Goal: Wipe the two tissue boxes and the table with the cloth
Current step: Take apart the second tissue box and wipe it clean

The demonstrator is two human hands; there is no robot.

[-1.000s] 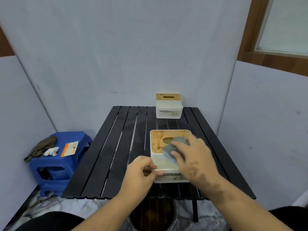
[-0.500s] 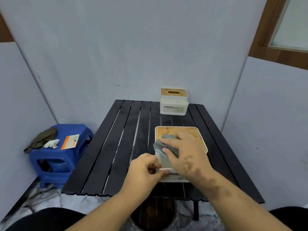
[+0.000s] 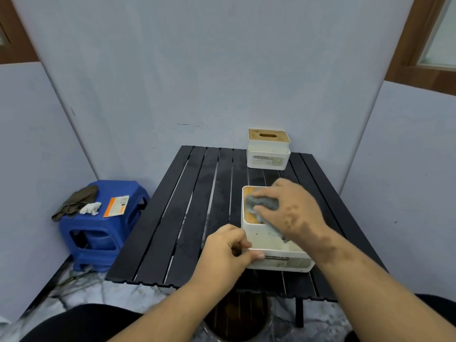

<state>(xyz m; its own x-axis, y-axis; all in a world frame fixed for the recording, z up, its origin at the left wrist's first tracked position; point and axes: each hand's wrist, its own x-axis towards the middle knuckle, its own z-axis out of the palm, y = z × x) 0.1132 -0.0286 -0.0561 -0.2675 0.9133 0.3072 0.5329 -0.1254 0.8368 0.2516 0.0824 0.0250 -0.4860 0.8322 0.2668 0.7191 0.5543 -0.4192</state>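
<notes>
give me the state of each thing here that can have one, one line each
near white tissue box with wooden lid: tilted toward the person, lid stained, being wiped
grey cloth: bunched, pressed on the lid
far white tissue box with wooden lid: upright, untouched, at the table's far edge
black slatted table: smudged
right hand: holds the cloth
left hand: grips the near box's front corner
blue plastic stool: upright, carrying rags and a packet

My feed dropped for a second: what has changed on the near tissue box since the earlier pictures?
The right hand has slid the grey cloth from the lid's middle to its far left part, still gripping it. The left hand still pinches the near tissue box at its front left corner. The far tissue box and the table stayed put.
</notes>
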